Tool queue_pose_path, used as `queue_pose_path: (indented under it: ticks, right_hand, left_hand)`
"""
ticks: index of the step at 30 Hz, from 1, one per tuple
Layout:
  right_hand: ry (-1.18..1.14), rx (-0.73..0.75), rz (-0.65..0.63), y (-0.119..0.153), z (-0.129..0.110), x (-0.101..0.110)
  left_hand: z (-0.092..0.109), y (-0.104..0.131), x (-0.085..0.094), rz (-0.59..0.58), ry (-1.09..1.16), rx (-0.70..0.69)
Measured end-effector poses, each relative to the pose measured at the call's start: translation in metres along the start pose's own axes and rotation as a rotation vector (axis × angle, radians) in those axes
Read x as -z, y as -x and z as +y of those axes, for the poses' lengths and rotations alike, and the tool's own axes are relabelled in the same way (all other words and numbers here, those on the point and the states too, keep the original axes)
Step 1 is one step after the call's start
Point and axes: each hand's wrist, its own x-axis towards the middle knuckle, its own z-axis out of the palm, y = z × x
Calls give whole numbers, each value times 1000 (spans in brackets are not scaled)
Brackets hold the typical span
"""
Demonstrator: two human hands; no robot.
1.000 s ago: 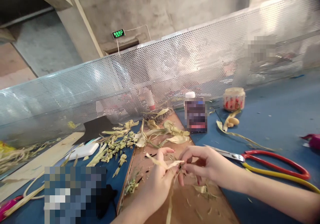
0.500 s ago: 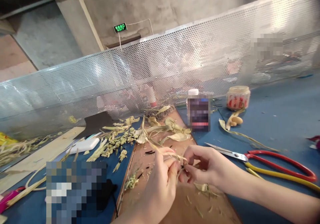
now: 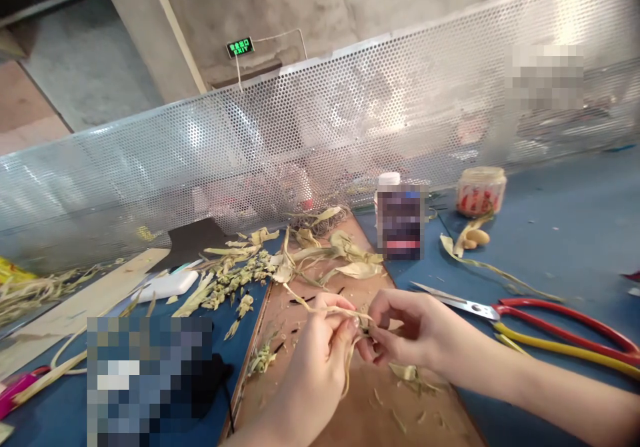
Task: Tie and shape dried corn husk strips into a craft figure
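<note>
My left hand (image 3: 324, 347) is closed, thumb and fingers pinching a pale dried plant strip (image 3: 347, 371). One end of it sticks out past the knuckles to the upper left, and a loop hangs below the thumb. Close against it, my right hand (image 3: 413, 327) pinches the same piece near its other end. A small dark bit shows between the fingertips, too small to name. Both hands are just above a brown board (image 3: 370, 420) scattered with plant scraps. Dried husk leaves (image 3: 357, 270) lie on the board beyond the fingers.
Right of my hands, scissors (image 3: 483, 310) with red and yellow handles lie on the blue table. Behind them stand a clear jar (image 3: 481, 192) and a white-capped bottle (image 3: 390, 179). Left are folded dried knots (image 3: 235, 274) and a white object (image 3: 167, 286). A perforated metal screen (image 3: 320, 134) crosses behind.
The strip has shifted in my fingers: a loop now hangs under my left thumb, and its free end sticks out further left. Both hands stay nearly in place.
</note>
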Motion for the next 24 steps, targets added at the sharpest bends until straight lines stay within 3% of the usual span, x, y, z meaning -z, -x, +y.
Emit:
queue_pose_path:
  ticks: [5,10,16,24]
  right_hand:
    - [-18,-13,13,1,1,0]
    - [-167,-112,20,-1,-2,4]
    - [-215,-134,29,-2,-2,7]
    - [-383,-180,23,-3,0,8]
  left_hand:
    - [10,-1,6,-8,-71,102]
    - [12,-2,6,-100,44,178]
    - [11,-4,6,-163,139,182]
    - [12,-3,7,-168,56,193]
